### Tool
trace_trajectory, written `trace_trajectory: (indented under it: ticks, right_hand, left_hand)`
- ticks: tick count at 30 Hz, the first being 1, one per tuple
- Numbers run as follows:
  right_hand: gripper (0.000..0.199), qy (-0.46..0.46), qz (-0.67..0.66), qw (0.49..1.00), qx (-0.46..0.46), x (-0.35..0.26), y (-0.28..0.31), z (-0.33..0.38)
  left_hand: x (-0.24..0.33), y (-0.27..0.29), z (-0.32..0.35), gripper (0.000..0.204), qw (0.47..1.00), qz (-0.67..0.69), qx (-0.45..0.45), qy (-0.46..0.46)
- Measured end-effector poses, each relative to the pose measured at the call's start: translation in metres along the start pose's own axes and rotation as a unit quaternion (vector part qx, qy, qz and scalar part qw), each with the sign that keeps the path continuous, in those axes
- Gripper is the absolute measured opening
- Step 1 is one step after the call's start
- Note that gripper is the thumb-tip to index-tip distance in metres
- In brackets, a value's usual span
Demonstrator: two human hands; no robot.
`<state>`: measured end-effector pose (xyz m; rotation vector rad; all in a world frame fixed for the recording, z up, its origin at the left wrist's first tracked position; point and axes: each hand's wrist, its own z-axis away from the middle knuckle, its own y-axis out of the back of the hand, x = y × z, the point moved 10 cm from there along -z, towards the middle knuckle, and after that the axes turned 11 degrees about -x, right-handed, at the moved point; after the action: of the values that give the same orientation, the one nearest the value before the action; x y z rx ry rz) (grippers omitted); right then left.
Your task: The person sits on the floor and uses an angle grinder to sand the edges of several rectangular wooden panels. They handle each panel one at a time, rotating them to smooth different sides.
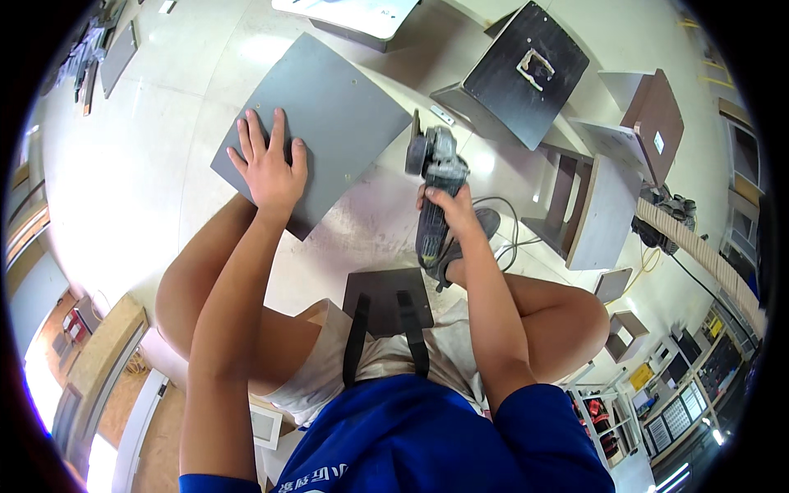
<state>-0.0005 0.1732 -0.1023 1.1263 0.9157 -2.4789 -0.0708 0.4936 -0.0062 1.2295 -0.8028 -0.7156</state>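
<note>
My left hand (271,168) lies flat with fingers spread on top of a grey panel (337,99), which looks like the face of a box-like piece. In my right hand (448,205) is an angle grinder (436,172), gripped round its dark body. The grinder's disc (414,131) stands edge-on close to the panel's right corner; whether it touches cannot be made out. A black cord (514,238) trails from the tool beside my shoe (486,223).
A black box with a ragged cut-out (526,74) stands at the upper right. Beyond it are a brown-faced box (657,123) and an open grey frame (604,214). A white-topped piece (362,15) is at the top. Dark offcuts (90,57) lie far left.
</note>
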Motion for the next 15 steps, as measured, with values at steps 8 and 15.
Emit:
trace_trajectory:
  ticks: [8, 15]
  right_hand:
    - [0.017, -0.009, 0.021, 1.000, 0.008, 0.002, 0.002, 0.009]
    - [0.020, -0.006, -0.048, 0.999, 0.014, 0.015, -0.009, 0.005]
  left_hand:
    - [-0.001, -0.001, -0.001, 0.058, 1.000, 0.001, 0.001, -0.001]
    - [0.000, 0.002, 0.000, 0.058, 1.000, 0.002, 0.016, -0.011]
